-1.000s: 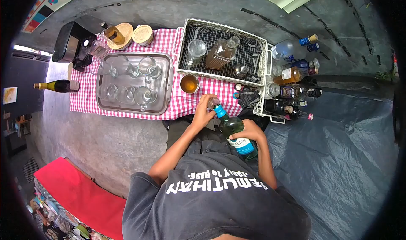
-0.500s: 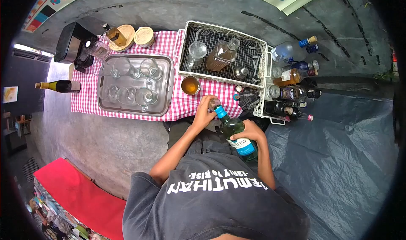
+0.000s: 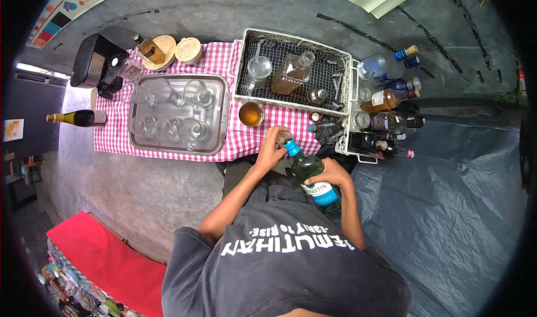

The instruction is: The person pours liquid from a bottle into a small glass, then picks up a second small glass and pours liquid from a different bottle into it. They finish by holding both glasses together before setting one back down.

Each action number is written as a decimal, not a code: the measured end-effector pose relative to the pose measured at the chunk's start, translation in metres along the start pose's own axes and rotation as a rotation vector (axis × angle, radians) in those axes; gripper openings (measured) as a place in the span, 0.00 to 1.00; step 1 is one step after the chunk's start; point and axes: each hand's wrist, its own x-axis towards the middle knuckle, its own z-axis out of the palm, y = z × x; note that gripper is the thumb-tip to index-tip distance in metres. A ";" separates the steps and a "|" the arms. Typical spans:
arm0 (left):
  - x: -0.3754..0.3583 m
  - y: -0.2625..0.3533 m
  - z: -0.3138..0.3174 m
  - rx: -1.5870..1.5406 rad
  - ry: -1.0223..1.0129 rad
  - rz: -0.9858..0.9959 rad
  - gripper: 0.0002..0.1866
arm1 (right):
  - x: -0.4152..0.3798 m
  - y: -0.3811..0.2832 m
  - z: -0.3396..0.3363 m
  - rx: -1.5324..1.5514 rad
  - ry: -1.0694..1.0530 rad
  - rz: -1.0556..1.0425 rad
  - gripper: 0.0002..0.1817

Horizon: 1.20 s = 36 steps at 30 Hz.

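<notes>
My right hand (image 3: 331, 173) grips a green glass bottle (image 3: 311, 171) with a blue neck and a blue-and-white label, tilted up and to the left. My left hand (image 3: 269, 151) holds a small clear glass (image 3: 283, 136) right at the bottle's mouth, over the near edge of the red-checked cloth (image 3: 229, 57). Whether liquid is flowing cannot be told.
A metal tray (image 3: 219, 121) holds several glasses. A white wire basket (image 3: 295, 36) holds a decanter and glassware. A cup of amber liquid (image 3: 251, 113) stands close to my left hand. A rack with several bottles (image 3: 386, 99) is at right, and a dark wine bottle (image 3: 75, 117) at far left.
</notes>
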 end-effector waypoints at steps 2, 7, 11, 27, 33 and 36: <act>0.000 0.000 0.000 -0.016 -0.012 -0.005 0.27 | -0.001 -0.002 0.000 0.000 0.001 0.008 0.26; 0.000 0.002 -0.001 -0.037 -0.013 -0.028 0.27 | -0.002 -0.002 0.000 0.011 0.001 0.001 0.25; 0.001 0.003 -0.002 -0.072 -0.018 -0.038 0.28 | -0.002 0.001 0.000 0.055 0.014 -0.044 0.25; 0.008 0.033 -0.041 -0.053 0.109 -0.018 0.27 | -0.008 -0.022 -0.018 0.423 0.328 -0.440 0.28; 0.006 0.049 -0.068 -0.096 0.215 -0.111 0.26 | 0.034 -0.028 -0.025 0.500 0.456 -0.629 0.25; 0.006 0.045 -0.077 -0.077 0.267 -0.085 0.27 | 0.057 -0.034 -0.030 0.500 0.441 -0.690 0.29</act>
